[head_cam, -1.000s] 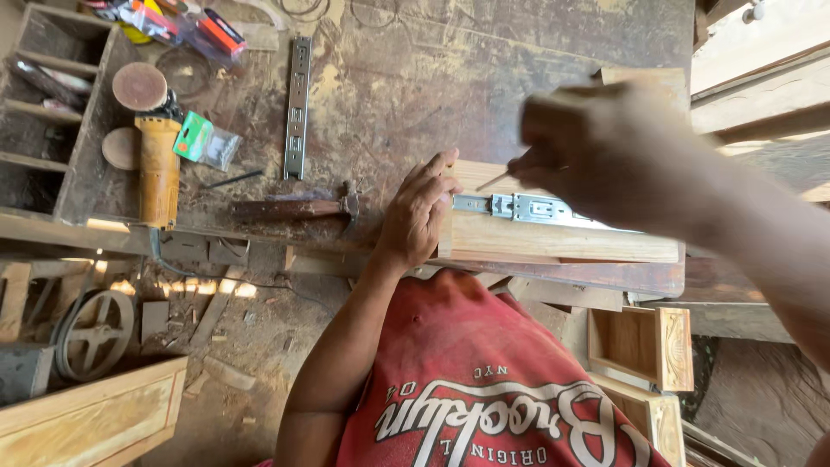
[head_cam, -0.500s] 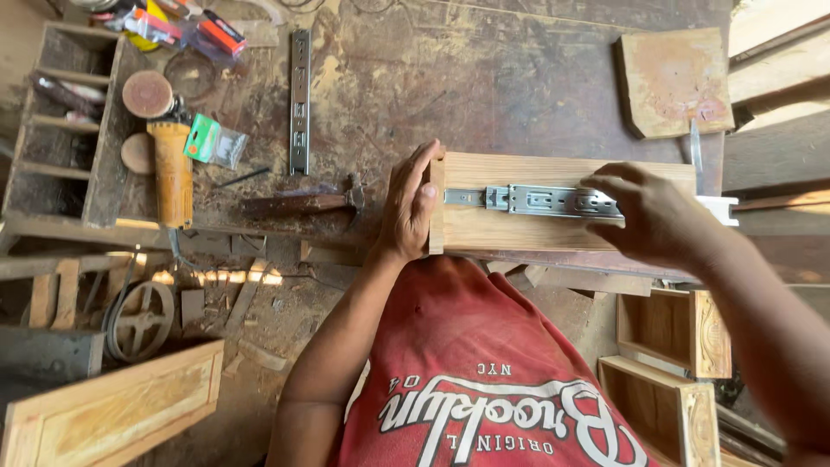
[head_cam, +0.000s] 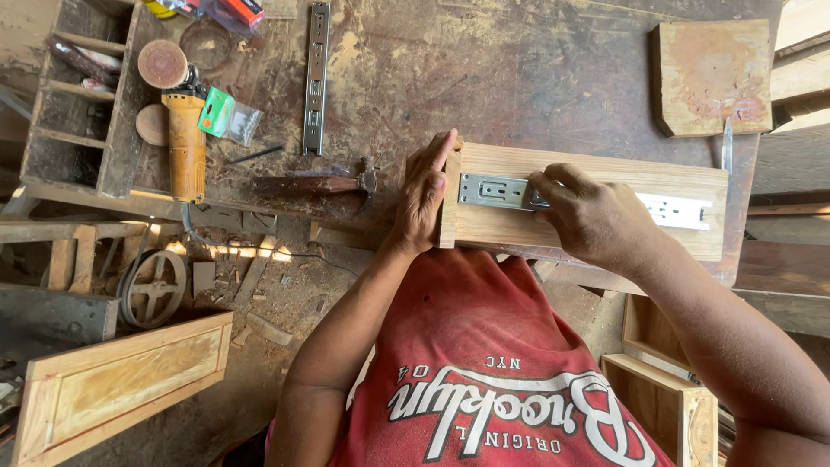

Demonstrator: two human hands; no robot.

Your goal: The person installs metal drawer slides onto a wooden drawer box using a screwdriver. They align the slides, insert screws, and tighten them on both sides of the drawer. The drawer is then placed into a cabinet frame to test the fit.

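On the bench edge, I brace a wooden box (head_cam: 588,203) and press a metal slide (head_cam: 497,191) to its side.

From the head view: my left hand (head_cam: 422,195) lies flat and open against the box end; my right hand (head_cam: 596,216) is curled on the slide, fingertips pinching near its middle, though whether they hold a screw I cannot tell. If my left palm slackens, the box could skid toward the hammer (head_cam: 316,183); uneven pressure could skew the slide off line.
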